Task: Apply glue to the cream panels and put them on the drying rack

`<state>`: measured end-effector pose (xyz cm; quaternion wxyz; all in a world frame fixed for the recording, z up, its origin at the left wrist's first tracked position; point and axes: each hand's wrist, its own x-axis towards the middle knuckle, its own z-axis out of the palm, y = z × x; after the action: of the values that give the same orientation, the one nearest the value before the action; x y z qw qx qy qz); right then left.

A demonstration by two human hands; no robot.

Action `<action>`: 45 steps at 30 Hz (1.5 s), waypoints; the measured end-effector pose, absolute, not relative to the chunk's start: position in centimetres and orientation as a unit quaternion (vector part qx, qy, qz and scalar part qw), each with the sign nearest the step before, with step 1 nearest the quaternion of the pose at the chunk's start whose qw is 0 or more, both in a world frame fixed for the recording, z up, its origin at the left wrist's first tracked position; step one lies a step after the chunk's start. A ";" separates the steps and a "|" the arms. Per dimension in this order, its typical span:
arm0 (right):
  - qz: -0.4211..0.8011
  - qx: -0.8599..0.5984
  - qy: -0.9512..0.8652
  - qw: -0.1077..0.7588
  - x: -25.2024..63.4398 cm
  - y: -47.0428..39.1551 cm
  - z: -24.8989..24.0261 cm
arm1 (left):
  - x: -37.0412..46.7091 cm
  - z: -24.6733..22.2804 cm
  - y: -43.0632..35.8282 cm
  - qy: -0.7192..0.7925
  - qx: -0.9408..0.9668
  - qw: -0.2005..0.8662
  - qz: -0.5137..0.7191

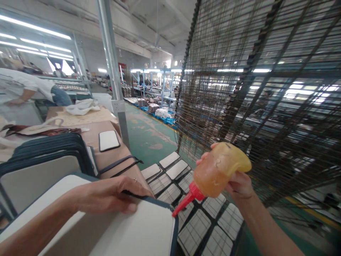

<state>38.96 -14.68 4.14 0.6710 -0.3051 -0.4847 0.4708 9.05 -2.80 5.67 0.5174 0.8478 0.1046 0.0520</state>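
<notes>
My left hand (113, 195) grips a pale panel with a dark blue fabric border (149, 227) by its upper edge, thumb on the white face and fingers behind. In my right hand (241, 185) is a yellowish squeeze bottle (217, 170), tilted downward and partly filled with amber, glue-like liquid. The tip of its red nozzle (183, 204) is at the panel's right corner, on or right beside the dark border. Another pale panel (61, 186) lies behind my left forearm. To the left stand several dark-edged panels (45, 170) packed together.
A small white panel (109, 140) lies on the brown-covered table (130, 161). Below and ahead, white panels rest on a wire rack (183, 185). Raised wire racks (226, 71) fill the right side. A metal post (110, 53) rises beyond the table, and a person (26, 87) bends over at far left.
</notes>
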 end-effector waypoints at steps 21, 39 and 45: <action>0.377 -0.336 -0.441 0.742 38.6 -14.6 2.1 | 9.0 3.4 -0.7 0.199 0.740 0.643 0.015; 0.436 -0.318 -0.438 0.719 38.7 -14.6 1.1 | 9.6 1.8 1.7 0.219 0.685 0.695 0.032; 0.436 -0.326 -0.436 0.717 38.5 -14.6 1.3 | 9.6 1.7 1.9 0.230 0.670 0.705 0.027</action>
<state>38.53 -14.62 1.27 0.7166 -0.3262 -0.4359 0.4360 9.61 1.94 1.71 0.7048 0.6704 0.2305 0.0266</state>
